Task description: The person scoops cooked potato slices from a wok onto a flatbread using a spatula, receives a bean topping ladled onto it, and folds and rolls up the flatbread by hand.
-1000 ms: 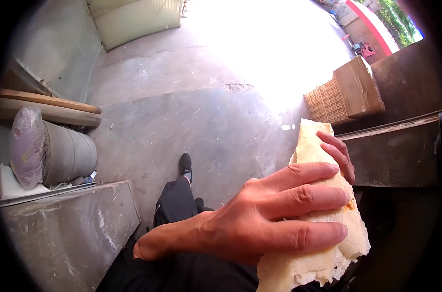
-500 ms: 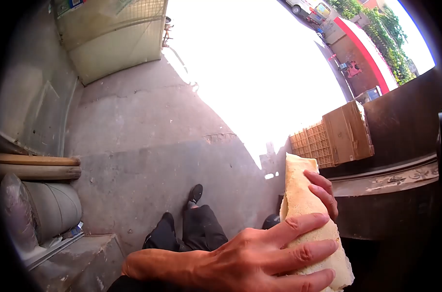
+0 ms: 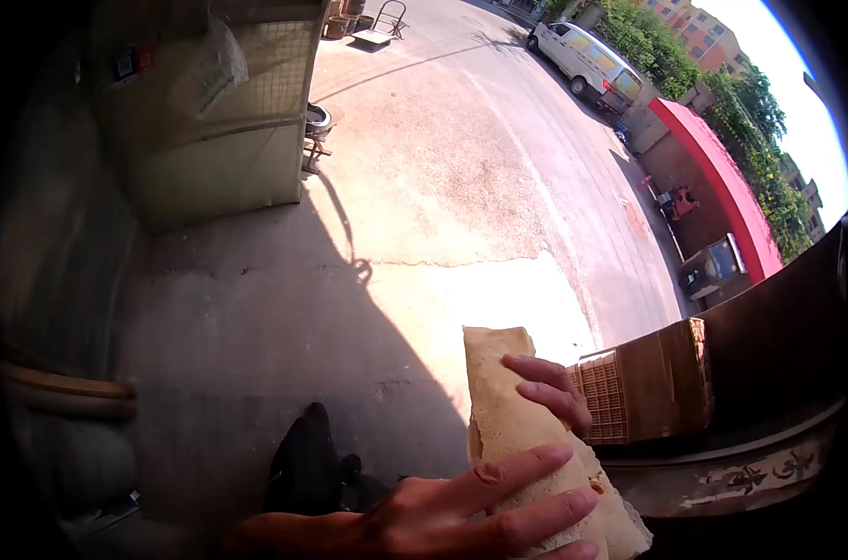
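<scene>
Since half a second ago, my view has swung up towards the street, so the white van (image 3: 582, 61) shows far more fully, and the bread has slid leftward across my sight, nearer the middle. What I hold is a folded, pale-tan flatbread (image 3: 512, 425), a long flattish packet slanting up and away from me, low in view. Its skin is dry and finely speckled, the far end a nearly straight edge caught by the light. Along the left side the layers part a little, with a rough, split lip; the near right edge is ragged and thin. Beside my fingertips sits one small orange-brown spot, perhaps filling, too small to tell.

My left hand (image 3: 461, 513) lies over the near part, fingers spread apart and nearly straight, pressed on top; its thumb is hidden. My right hand (image 3: 559, 397) comes round the right side, two bent fingers resting on the upper face, the rest out of sight beneath. Between them the bread is held closed up, above the shaded grey concrete floor (image 3: 228, 327). Just right of it in view stand a tan lattice-sided crate (image 3: 599, 401) and a brown cardboard box (image 3: 666, 387).
</scene>
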The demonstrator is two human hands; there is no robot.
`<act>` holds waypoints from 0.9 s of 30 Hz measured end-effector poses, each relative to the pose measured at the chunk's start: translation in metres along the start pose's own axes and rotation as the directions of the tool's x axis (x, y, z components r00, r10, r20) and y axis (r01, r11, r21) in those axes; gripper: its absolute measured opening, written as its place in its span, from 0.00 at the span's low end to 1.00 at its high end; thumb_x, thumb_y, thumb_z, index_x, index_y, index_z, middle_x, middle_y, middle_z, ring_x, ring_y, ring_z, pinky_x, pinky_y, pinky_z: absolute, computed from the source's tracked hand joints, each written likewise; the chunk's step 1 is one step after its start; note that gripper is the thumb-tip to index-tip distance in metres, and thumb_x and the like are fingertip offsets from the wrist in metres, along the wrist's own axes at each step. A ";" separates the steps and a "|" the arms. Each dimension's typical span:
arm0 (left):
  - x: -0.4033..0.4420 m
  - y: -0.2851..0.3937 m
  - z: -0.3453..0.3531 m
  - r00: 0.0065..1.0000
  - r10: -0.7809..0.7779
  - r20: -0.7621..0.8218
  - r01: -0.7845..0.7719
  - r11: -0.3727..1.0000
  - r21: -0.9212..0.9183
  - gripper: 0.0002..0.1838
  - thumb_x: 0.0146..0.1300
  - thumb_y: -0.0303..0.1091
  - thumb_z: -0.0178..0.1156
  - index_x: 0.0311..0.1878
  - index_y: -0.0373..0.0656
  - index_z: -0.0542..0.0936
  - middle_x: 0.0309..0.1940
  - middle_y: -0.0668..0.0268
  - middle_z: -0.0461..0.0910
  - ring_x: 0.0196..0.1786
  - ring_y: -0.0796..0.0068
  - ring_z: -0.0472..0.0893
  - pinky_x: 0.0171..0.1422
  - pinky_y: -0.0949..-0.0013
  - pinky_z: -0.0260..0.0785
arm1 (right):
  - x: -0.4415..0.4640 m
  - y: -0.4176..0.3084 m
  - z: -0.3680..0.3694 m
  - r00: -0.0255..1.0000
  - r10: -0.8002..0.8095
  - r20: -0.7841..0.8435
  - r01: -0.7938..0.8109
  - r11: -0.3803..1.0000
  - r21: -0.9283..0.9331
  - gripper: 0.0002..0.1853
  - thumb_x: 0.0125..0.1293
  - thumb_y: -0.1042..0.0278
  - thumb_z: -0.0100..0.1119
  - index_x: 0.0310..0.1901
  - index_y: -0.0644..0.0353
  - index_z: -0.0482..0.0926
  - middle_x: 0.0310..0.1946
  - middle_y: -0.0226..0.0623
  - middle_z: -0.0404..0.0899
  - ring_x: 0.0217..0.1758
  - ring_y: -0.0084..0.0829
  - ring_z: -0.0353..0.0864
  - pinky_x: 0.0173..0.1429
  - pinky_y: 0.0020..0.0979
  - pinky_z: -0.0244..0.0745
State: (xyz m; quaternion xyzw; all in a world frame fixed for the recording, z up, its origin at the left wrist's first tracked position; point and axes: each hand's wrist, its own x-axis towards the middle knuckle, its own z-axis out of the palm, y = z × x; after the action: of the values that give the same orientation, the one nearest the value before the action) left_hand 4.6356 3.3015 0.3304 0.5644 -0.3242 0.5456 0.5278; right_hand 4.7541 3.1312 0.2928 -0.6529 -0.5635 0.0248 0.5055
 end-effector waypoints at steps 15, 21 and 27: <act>0.079 -0.277 -0.071 0.988 0.123 0.093 -0.130 0.989 0.071 0.18 0.50 0.31 0.77 0.46 0.46 0.86 0.49 0.56 0.86 0.53 0.40 0.85 0.54 0.50 0.85 | 0.211 0.173 -0.064 0.988 0.147 0.043 -0.149 0.988 0.041 0.30 0.71 0.57 0.63 0.70 0.53 0.66 0.73 0.52 0.62 0.74 0.55 0.67 0.73 0.51 0.70; 0.090 -0.393 -0.088 0.972 0.183 0.147 -0.213 0.951 0.226 0.20 0.48 0.34 0.79 0.46 0.47 0.86 0.50 0.56 0.86 0.53 0.40 0.85 0.54 0.51 0.85 | 0.285 0.273 -0.053 0.975 0.035 -0.220 -0.043 0.999 -0.032 0.25 0.70 0.55 0.64 0.62 0.55 0.69 0.63 0.44 0.73 0.63 0.52 0.77 0.63 0.48 0.78; 0.100 -0.526 -0.074 0.976 0.152 0.153 -0.184 0.957 0.224 0.20 0.48 0.36 0.79 0.46 0.48 0.86 0.52 0.58 0.86 0.55 0.41 0.85 0.51 0.53 0.86 | 0.350 0.403 -0.095 0.910 -0.084 -0.405 0.078 0.996 -0.030 0.26 0.66 0.57 0.69 0.60 0.56 0.72 0.60 0.47 0.77 0.62 0.52 0.78 0.62 0.49 0.78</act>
State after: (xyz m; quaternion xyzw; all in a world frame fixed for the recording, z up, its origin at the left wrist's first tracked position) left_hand 5.1303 3.5153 0.2880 0.6292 -0.3384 0.5840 0.3854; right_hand 5.2245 3.3961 0.2498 -0.6233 -0.4729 -0.1360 0.6078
